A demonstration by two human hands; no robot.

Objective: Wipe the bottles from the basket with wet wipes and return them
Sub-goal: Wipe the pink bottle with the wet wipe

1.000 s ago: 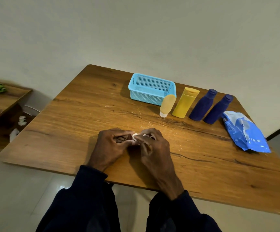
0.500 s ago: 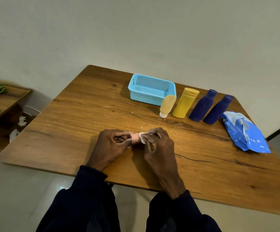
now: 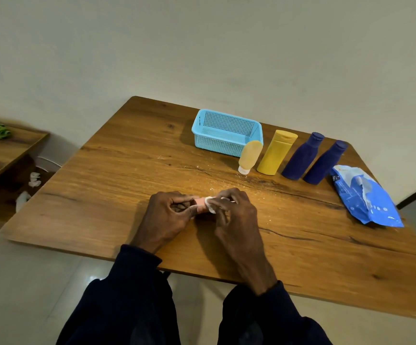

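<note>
Nearest to me, both hands work close together just above the near part of the wooden table. My left hand is curled round one end of a small pink bottle, held lying sideways. My right hand pinches a bunched white wet wipe against the bottle's other end.

What has changed: a second ago the wipe covered nearly all of the bottle and I saw almost no pink. Now a clear stretch of the pink body shows between my hands, because the wipe has slid towards the right end. I judge this stroke is nearly run out and the bottle is almost ready to put down.

Further out stands a row just beside the basket: a tan tube resting on its white cap, a yellow bottle, and two dark blue bottles close together. None of them has moved. The blue wet-wipe pack lies at the right, its flap open.

Farthest, the light blue basket appears to hold nothing, so I reckon every bottle has yet to go back.
</note>
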